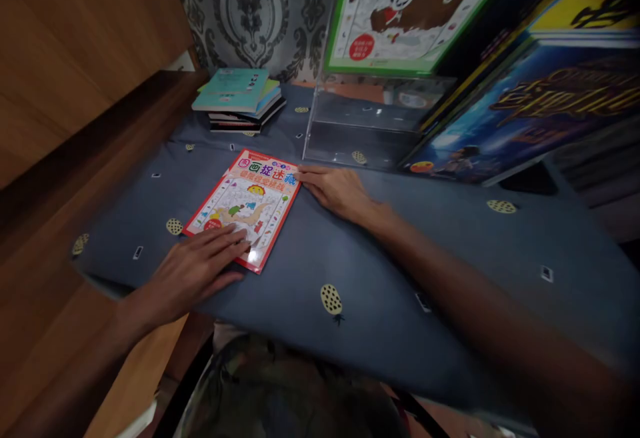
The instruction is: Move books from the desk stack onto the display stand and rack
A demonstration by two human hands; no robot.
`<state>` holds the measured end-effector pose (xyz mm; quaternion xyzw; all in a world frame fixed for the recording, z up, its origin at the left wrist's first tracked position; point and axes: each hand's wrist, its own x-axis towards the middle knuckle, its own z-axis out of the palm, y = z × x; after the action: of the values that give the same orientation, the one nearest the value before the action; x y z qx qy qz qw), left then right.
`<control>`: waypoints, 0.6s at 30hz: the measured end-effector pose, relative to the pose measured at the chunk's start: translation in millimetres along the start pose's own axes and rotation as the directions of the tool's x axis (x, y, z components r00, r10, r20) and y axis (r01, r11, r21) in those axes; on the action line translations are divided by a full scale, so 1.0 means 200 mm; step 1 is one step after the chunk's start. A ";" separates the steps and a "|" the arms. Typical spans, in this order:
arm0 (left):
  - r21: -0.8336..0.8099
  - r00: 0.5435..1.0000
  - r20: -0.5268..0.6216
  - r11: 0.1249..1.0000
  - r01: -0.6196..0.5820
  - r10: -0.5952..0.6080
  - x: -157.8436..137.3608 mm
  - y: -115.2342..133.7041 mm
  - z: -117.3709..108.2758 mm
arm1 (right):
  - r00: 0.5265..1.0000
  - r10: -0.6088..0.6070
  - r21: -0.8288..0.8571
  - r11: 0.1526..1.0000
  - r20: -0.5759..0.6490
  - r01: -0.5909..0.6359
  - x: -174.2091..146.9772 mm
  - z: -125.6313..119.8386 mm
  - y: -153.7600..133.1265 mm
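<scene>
A thin red-bordered children's picture book [250,205] lies closed on the cloth-covered table, its cover showing colourful Chinese characters, a lion's head and small drawings. My left hand [200,268] rests flat over the book's lower left part, fingers stretched across the cover and thumb below the others. At the upper right corner, the extended fingertips of my right hand [340,191] touch the book's edge, while the rest of that hand lies on the cloth. Whether its thumb is under the cover cannot be made out.
A stack of books [235,98], a teal one on top, stands at the back left. Behind the book is a clear acrylic stand [360,135] with a green-bordered book [400,18]. Larger upright books [525,105] are at the right. A wooden panel [90,38] borders the left.
</scene>
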<state>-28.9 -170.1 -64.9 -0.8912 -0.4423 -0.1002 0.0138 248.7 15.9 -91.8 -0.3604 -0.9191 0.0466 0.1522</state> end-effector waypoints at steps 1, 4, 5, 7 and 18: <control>0.018 1.000 -0.018 1.000 -0.009 0.009 0.01 0.01 0.01 | 1.000 0.012 0.002 1.000 -0.009 -0.012 0.00 0.01 0.00; 0.080 0.997 -0.057 0.996 -0.049 0.054 0.02 0.01 0.03 | 0.999 0.041 0.037 0.998 -0.030 -0.040 -0.01 0.02 -0.01; 0.102 0.995 -0.061 0.993 -0.066 0.073 0.03 0.02 0.03 | 0.998 0.048 0.053 0.998 -0.033 -0.047 -0.01 0.02 -0.01; 0.136 0.992 -0.064 0.986 -0.098 0.107 0.03 0.02 0.03 | 0.997 0.060 0.071 0.996 -0.038 -0.057 -0.02 0.03 -0.01; -0.056 0.971 -0.239 0.998 -0.034 0.019 0.03 -0.01 0.02 | 0.995 0.099 -0.062 0.993 0.013 -0.098 -0.05 0.00 -0.06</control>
<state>-26.7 -163.2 -68.8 -0.8785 -0.4223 -0.2193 0.0417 246.8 0.6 -91.9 -0.4094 -0.9024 0.0290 0.1311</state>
